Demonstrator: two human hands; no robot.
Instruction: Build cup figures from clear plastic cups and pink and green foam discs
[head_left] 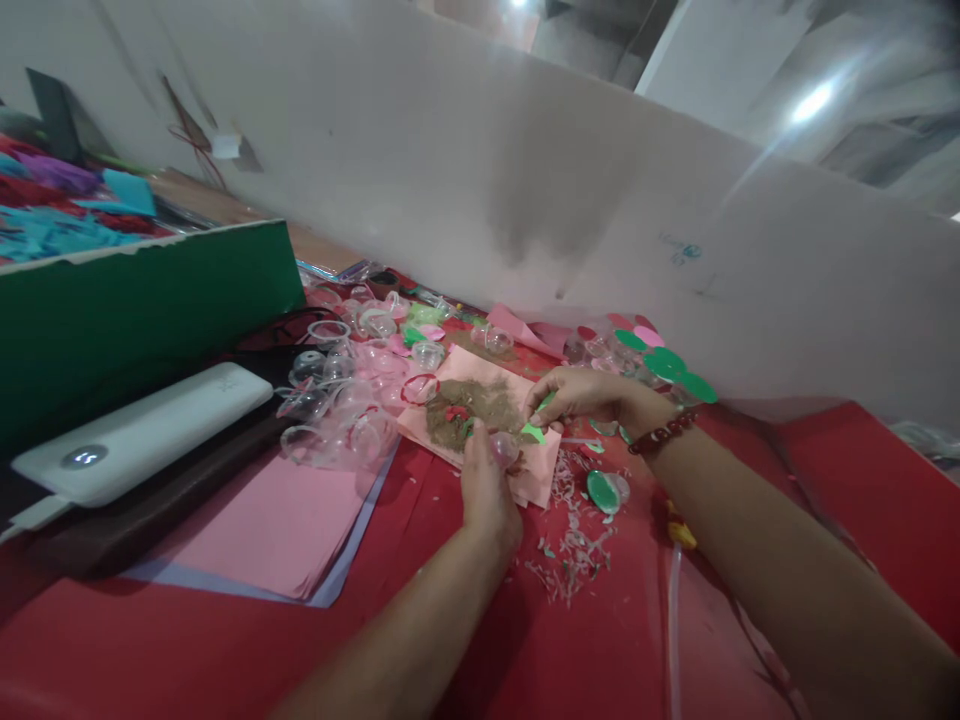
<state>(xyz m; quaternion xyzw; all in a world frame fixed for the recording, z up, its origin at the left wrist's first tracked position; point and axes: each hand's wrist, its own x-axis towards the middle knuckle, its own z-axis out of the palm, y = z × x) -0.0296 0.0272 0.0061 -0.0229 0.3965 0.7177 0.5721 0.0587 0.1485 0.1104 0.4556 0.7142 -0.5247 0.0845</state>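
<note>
My left hand (pixel 487 495) is closed around a small clear plastic cup (pixel 505 450) at the near edge of the pink paper sheet (pixel 541 482). On that sheet lies a heap of brown powder (pixel 486 402), with a bit of red and green (pixel 456 412) in it. My right hand (pixel 576 393), with a beaded bracelet at the wrist, pinches a green paper piece (pixel 534 433) just right of the powder. Its fingertips partly cover the green piece. Right of the sheet, a clear cup with a green lid (pixel 606 492) lies among pale shreds (pixel 574 540).
Many clear plastic cups (pixel 352 400) crowd the left of the red table (pixel 420 640). Pink sheets (pixel 277 520), a white power bank (pixel 142 430) and a green box wall (pixel 150 305) stand further left. Green discs (pixel 666 364) lie back right, by the white wall (pixel 420 150).
</note>
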